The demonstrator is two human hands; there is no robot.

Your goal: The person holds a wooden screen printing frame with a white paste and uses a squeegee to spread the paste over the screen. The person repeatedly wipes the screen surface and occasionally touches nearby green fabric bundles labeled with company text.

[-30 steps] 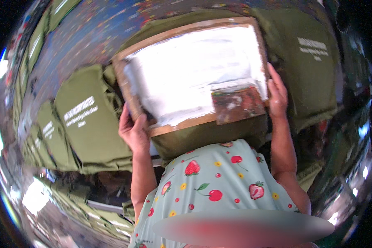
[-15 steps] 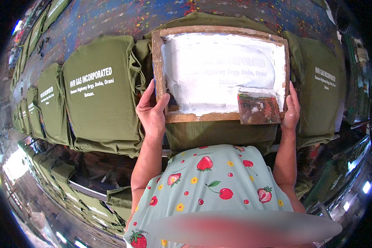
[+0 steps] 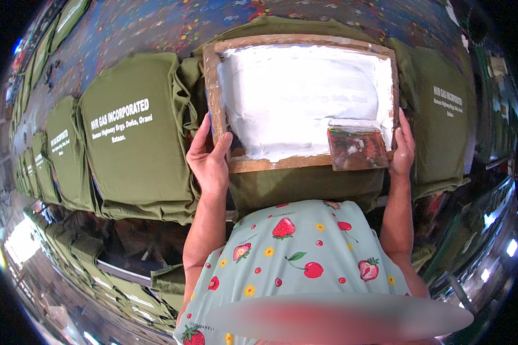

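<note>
A wooden screen-printing frame (image 3: pixel 279 165) lies over an olive-green T-shirt (image 3: pixel 305 185), hiding most of it. White ink (image 3: pixel 288 92) coats the mesh, and faint lettering shows through it. At the frame's left side, my left hand (image 3: pixel 210 164) grips the wood with its thumb on top. My right hand (image 3: pixel 404 150) holds the opposite side near the lower right corner. A squeegee (image 3: pixel 358 150) with a paint-stained, dark reddish-brown handle leans on the near rim at the right, its edge in the ink. Neither hand touches the squeegee.
Printed olive-green shirts lie on both sides: one at left (image 3: pixel 135 155), one at right (image 3: pixel 440 132), with several more farther left. Beyond the frame stretches a blue, paint-spattered table surface (image 3: pixel 167 29). More green shirts (image 3: pixel 121 287) hang or lie at the lower left.
The frame, squeegee and both hands appear slightly farther left, as do the neighbouring shirts. The lettering through the mesh looks fainter. Both hands keep their hold.
</note>
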